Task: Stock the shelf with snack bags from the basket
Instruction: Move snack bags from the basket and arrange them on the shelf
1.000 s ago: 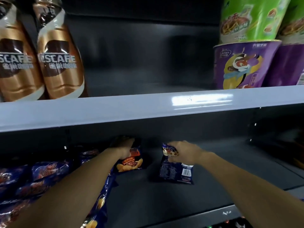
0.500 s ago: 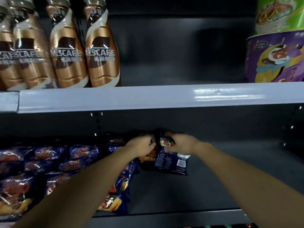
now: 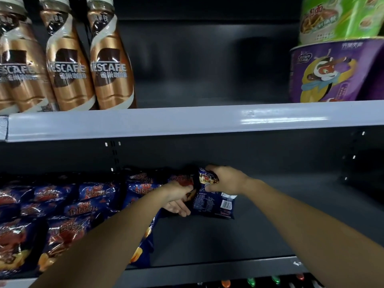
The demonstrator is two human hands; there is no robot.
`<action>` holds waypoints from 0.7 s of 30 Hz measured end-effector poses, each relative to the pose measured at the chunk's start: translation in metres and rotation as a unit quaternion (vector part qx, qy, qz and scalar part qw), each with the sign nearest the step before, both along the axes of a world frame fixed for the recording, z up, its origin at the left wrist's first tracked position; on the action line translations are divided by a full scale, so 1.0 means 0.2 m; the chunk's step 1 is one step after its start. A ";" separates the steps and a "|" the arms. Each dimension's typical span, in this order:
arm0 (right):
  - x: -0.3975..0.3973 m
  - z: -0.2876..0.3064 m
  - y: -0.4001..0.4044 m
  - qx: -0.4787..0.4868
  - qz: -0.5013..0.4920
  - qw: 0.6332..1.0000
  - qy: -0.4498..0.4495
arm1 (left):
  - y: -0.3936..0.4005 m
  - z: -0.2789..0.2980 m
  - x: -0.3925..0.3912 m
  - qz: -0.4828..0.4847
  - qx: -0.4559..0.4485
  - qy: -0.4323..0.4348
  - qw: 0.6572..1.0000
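A: Biggest first. Lower shelf (image 3: 207,242), dark deck, bare on its right half. Upper shelf (image 3: 187,121) above it with a grey front lip.

B: Stock on top?

A: Coffee bottles (image 3: 68,65) far left, leftmost one cut by the frame edge. Purple noodle cup (image 3: 332,71) far right with a green cup (image 3: 340,17) stacked on it, both clipped at the right and top edges.

B: Snack bags?

A: Rows of dark blue snack bags (image 3: 62,215) fill the left half of the lower shelf; print is blurred, unreadable. The held bag (image 3: 214,202) stands just right of that block, back side with barcode facing near, bottom on the deck.

B: Hands?

A: Right hand (image 3: 226,181) curled round the bag's top edge, pinching it. Left hand (image 3: 178,198) sits against the bag's left side and the neighbouring bag (image 3: 180,180); fingers point down and look fairly straight, but what the fingertips do is hidden behind the bags (can't call that grip). Basket is out of frame.

B: Versus half a second back?

A: Left hand was a fist up by the bag's top; now it's lower with fingers extended. Right hand's pinch unchanged. View shifted slightly; one fewer bottle visible.
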State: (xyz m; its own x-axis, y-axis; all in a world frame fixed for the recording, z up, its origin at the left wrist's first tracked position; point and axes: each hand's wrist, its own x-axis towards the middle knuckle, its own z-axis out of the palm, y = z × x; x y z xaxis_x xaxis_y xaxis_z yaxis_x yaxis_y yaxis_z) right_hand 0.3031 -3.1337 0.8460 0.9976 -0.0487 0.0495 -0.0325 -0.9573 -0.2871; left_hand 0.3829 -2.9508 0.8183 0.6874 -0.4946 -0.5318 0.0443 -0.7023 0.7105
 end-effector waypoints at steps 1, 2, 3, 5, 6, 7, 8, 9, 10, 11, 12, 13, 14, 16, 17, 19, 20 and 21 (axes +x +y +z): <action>-0.01 0.00 -0.01 0.004 0.000 1.000 -0.002 | 0.00 0.00 -0.01 -0.002 0.008 0.016 1.000; -0.01 0.01 -0.02 0.010 0.002 1.000 -0.004 | 0.00 0.00 -0.02 0.003 0.004 0.036 0.999; -0.03 0.02 -0.02 0.018 0.009 1.000 -0.012 | 0.00 -0.01 -0.02 0.015 -0.011 0.062 0.998; -0.05 0.03 -0.02 0.055 0.031 0.998 -0.022 | -0.02 -0.03 -0.01 0.054 -0.049 0.115 0.991; -0.07 0.04 -0.02 0.084 0.047 0.995 -0.017 | -0.02 -0.04 -0.01 0.075 -0.067 0.139 0.985; -0.09 0.04 -0.02 0.112 0.066 0.991 -0.005 | -0.03 -0.05 0.00 0.094 -0.086 0.157 0.979; -0.10 0.04 -0.02 0.135 0.082 0.987 0.018 | -0.04 -0.05 0.00 0.111 -0.108 0.167 0.974; -0.12 0.05 -0.01 0.152 0.097 0.983 0.044 | -0.04 -0.05 0.00 0.120 -0.137 0.168 0.969; -0.13 0.04 -0.01 0.155 0.106 0.980 0.064 | -0.05 -0.05 0.00 0.124 -0.168 0.159 0.965; -0.13 0.03 0.00 0.163 0.112 0.978 0.071 | -0.04 -0.04 -0.01 0.128 -0.192 0.137 0.963; -0.13 0.01 -0.01 0.182 0.110 0.975 0.071 | -0.03 -0.04 -0.01 0.133 -0.208 0.106 0.963; -0.13 0.00 -0.01 0.214 0.106 0.969 0.063 | -0.02 -0.04 0.00 0.137 -0.221 0.076 0.963; -0.11 -0.02 -0.01 0.231 0.095 0.967 0.045 | 0.00 -0.04 0.01 0.139 -0.230 0.051 0.962; -0.07 -0.05 -0.02 0.229 0.059 0.972 -0.008 | 0.04 -0.02 0.01 0.144 -0.235 0.015 0.961; -0.04 -0.07 -0.03 0.222 0.035 0.974 -0.031 | 0.06 -0.02 0.02 0.147 -0.240 0.000 0.960; 0.01 -0.10 -0.05 0.218 -0.015 0.974 -0.058 | 0.09 0.00 0.04 0.144 -0.253 -0.026 0.956; 0.03 -0.11 -0.05 0.213 -0.029 0.975 -0.065 | 0.11 0.01 0.05 0.138 -0.258 -0.039 0.955; 0.04 -0.11 -0.04 0.207 -0.038 0.975 -0.070 | 0.12 0.02 0.05 0.132 -0.262 -0.050 0.955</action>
